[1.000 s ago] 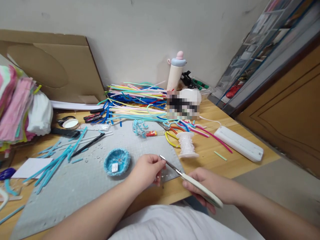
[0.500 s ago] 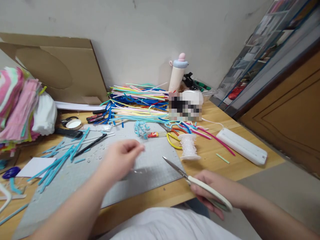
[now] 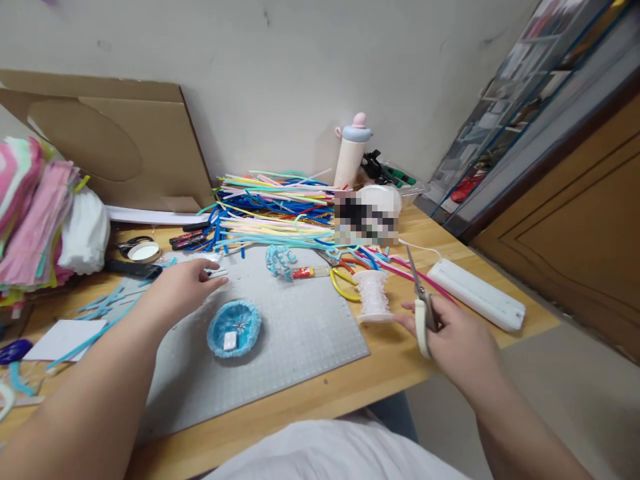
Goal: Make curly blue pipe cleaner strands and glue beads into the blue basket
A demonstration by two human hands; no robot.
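In the head view, the person's right hand [image 3: 463, 343] grips the white-handled scissors [image 3: 423, 327] — fingers closed around the handles, blades pointing up and away from the body. Its extended fingertips come right to the lower flange of the spool of clear beads [image 3: 374, 293], upright on the wooden table [image 3: 320, 393]; whether they touch is hard to tell. The left hand [image 3: 183, 293] reaches over the gray cutting mat [image 3: 300, 347], thumb and fingers curved toward one another; whether anything is pinched there cannot be told. Nearer the person, on the mat, sits a fuzzy blue bowl [image 3: 253, 333] with a small white block [image 3: 230, 341] inside. Behind lie a blue curled ornament [image 3: 279, 261], a red-labeled glue tube [image 3: 310, 272] and yellow-and-orange-handled scissors [image 3: 343, 288] — near the bundled pipe cleaners [image 3: 275, 207].
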